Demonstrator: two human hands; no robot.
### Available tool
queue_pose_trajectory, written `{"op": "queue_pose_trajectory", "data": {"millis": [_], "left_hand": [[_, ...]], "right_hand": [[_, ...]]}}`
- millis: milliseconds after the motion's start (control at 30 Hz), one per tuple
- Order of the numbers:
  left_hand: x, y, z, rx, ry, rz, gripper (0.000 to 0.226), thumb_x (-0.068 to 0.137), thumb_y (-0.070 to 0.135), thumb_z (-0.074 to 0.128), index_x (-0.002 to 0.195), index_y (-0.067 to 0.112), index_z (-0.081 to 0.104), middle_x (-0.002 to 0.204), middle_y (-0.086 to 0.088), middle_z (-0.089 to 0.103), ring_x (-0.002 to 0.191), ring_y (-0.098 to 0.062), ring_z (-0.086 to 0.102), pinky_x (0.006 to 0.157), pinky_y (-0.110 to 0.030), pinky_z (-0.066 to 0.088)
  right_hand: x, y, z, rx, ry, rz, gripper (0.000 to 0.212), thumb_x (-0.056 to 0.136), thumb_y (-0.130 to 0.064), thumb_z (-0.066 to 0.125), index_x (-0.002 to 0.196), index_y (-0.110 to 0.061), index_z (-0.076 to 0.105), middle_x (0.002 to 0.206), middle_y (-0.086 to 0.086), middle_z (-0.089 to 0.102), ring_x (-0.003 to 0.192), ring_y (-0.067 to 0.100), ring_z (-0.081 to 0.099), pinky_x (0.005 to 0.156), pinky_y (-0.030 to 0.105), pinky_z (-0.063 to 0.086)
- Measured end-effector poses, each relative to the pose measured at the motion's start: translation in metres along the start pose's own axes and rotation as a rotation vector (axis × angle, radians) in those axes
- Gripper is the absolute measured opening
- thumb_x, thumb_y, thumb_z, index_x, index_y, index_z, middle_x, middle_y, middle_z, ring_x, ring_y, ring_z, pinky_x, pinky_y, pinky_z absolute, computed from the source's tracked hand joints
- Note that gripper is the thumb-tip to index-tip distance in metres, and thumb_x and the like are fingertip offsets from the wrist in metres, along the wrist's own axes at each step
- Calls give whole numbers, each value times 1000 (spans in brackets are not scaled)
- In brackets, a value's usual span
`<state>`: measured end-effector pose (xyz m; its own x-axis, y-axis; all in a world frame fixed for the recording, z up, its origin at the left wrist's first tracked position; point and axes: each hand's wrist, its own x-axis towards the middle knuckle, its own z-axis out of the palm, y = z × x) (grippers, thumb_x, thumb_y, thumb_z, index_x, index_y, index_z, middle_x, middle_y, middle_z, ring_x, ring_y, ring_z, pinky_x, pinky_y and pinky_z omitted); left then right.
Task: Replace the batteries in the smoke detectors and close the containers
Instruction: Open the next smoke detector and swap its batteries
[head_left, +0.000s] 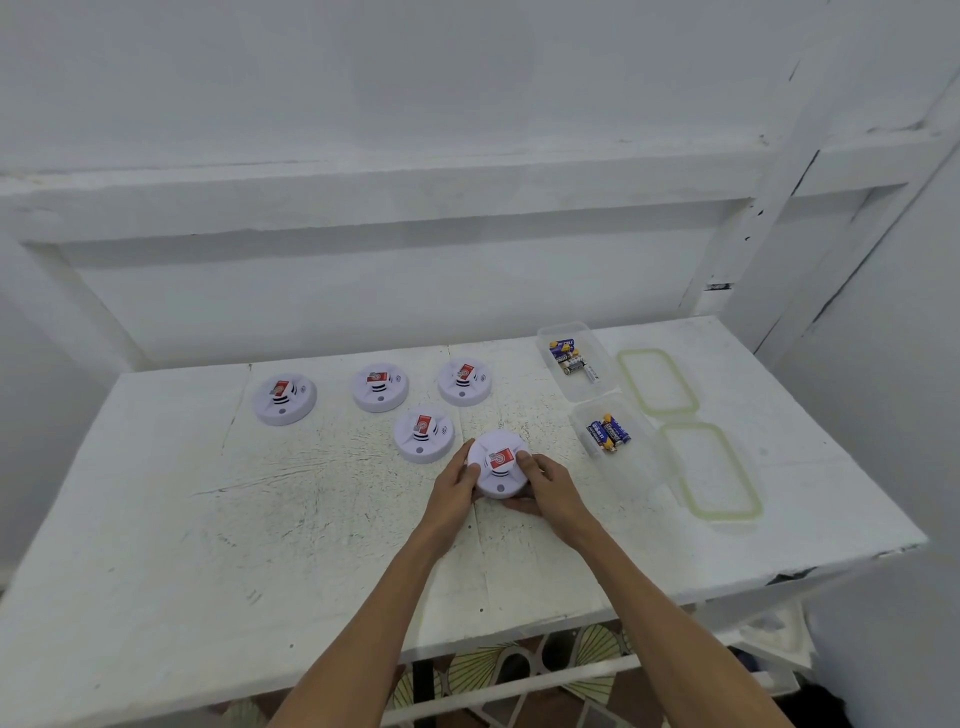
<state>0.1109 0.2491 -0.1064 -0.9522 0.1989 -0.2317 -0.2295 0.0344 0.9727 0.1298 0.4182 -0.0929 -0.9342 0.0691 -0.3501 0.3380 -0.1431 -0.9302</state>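
Your left hand (457, 483) and right hand (545, 483) both grip the nearest smoke detector (500, 480), fingers curled round its rim from either side, on the white table (260, 545) just right of centre. It sits domed face up, with its red label (503, 459) on top and the small round button on its side wall facing you. Four other smoke detectors (423, 434) sit face up to its left and beyond it. To your right stand two open clear containers, the far container (550, 332) and the near container (644, 467). Each holds AA batteries (608, 431) lying flat, and those in the near one slant from far-left to near-right. Two lids (711, 470) lie flat just right of the containers.
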Motion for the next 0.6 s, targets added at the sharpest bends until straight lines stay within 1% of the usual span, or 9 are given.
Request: {"op": "queue_pose_trajectory", "data": {"millis": [100, 267, 533, 600], "left_hand": [[1, -1, 0, -8, 4, 0, 36, 109, 23, 46, 140, 42, 52, 141, 11, 61, 128, -10, 60, 112, -43, 48], [4, -6, 0, -1, -1, -1, 42, 109, 25, 46, 151, 32, 47, 147, 8, 58, 133, -13, 56, 114, -45, 45], [8, -10, -2, 13, -7, -12, 43, 108, 27, 47, 150, 34, 48, 145, 10, 59, 132, -12, 57, 114, -46, 46], [6, -10, -2, 14, -11, -6, 43, 109, 27, 47, 152, 32, 46, 147, 10, 58, 134, -12, 56, 114, -45, 46]], "right_hand": [[0, 0, 0, -1, -2, -5, 38, 99, -39, 56, 112, -5, 65, 107, 13, 74, 94, 27, 74, 79, 44, 62], [0, 0, 0, 0, 1, -9, 38, 99, -39, 56, 113, -5, 65, 108, 12, 74, 94, 27, 74, 79, 44, 62], [1, 2, 0, -14, -1, -8, 41, 97, -42, 58, 114, -6, 65, 111, 13, 72, 96, 27, 73, 80, 45, 61], [0, 1, -1, -9, -4, -4, 40, 98, -41, 57, 114, -5, 64, 110, 13, 72, 95, 27, 73, 78, 43, 62]]}}
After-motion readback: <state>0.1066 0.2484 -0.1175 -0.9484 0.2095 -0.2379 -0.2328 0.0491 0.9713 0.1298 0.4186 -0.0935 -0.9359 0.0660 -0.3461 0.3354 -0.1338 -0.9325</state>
